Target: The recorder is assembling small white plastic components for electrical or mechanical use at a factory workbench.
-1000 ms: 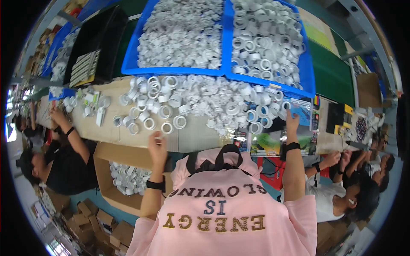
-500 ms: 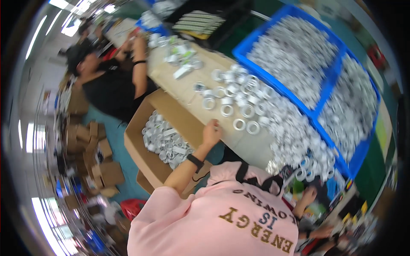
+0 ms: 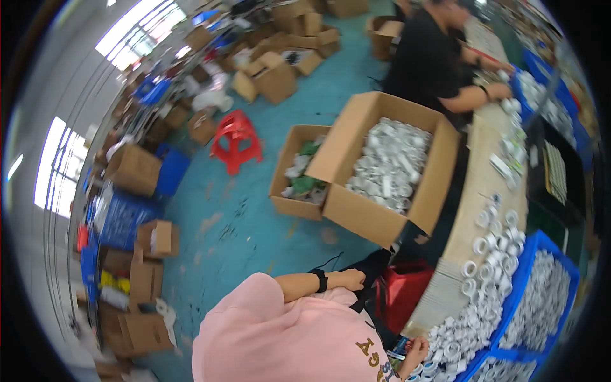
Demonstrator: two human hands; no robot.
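My left hand [image 3: 351, 279], with a black watch on its wrist, lies over my lap with the fingers curled in. Whatever is inside it, if anything, is hidden. At the table's near end, my right hand [image 3: 417, 350] is beside a heap of small white plastic rings [image 3: 468, 331], its fingers bent together; I cannot make out what is in them. Larger white rings [image 3: 487, 270] lie farther along the wooden table [image 3: 455, 254]. A blue divided bin [image 3: 509, 318] full of small white parts stands along the table's right side.
An open cardboard box [image 3: 363, 219] of white parts stands left of the table, beside a smaller box [image 3: 283, 172]. A red stool [image 3: 237, 141] is on the green floor. A person in black [image 3: 417, 60] works at the table's far end. Stacked cartons [image 3: 143, 274] line the left.
The view has swung left toward the floor and boxes. My left hand has drawn back from the table edge to my lap. My right hand stays near the heap of rings.
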